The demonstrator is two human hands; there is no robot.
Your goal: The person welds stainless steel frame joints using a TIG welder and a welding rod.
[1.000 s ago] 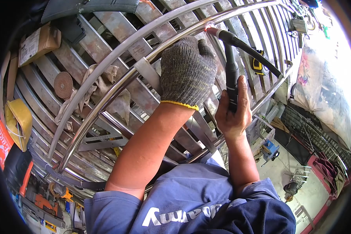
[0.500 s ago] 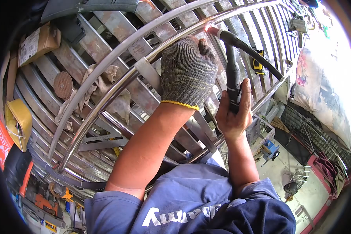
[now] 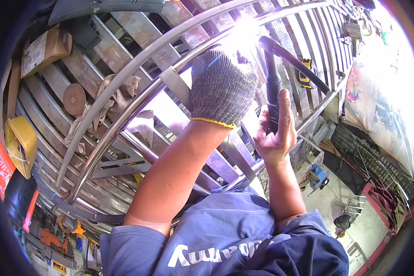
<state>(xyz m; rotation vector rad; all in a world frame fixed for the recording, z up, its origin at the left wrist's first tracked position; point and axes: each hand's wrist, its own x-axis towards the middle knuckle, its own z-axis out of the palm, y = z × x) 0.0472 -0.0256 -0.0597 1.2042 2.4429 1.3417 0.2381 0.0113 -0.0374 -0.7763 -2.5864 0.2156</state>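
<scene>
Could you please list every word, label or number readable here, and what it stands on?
On the orange package: white script, possibly "Eagle", uncertain.
On the blue shirt: white print, upside down and creased, not legible.
On the cardboard box: label print too small to read.
On the steel square: scale marks too blurred to read.
On the welding torch in the right hand: no text visible.
</scene>
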